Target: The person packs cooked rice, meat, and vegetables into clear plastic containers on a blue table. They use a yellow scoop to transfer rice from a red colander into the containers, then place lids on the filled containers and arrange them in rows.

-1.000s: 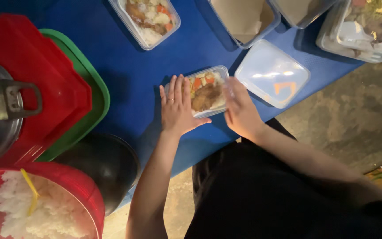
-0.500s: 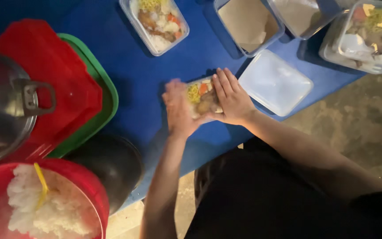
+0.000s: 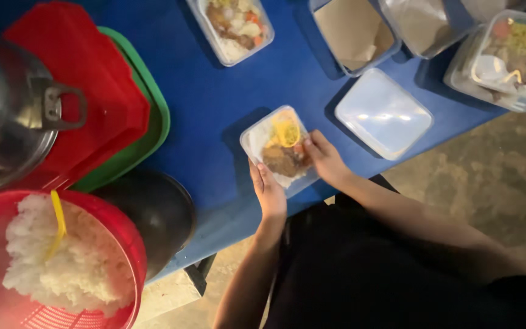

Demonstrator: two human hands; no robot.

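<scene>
blue table [image 3: 214, 97], red basket [image 3: 126, 244]

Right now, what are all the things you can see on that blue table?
Food box in the hands: one, clear, rice and toppings, near table edge.
Filled food box: one, clear, top middle.
Filled food box with lid: one, clear, far right.
Empty boxes: at least two, clear, paper-lined, top right.
Loose lid: one, clear, right of the held box.
Table: one, blue.
Trays: two, red on green, left.
Metal pot: one, silver, far left.
Rice basket: one, red, white rice, yellow scoop, bottom left.
Dark bowl: one, black, beside the basket.
Left hand: grip on the box's near side.
Right hand: grip on its right edge.
</scene>
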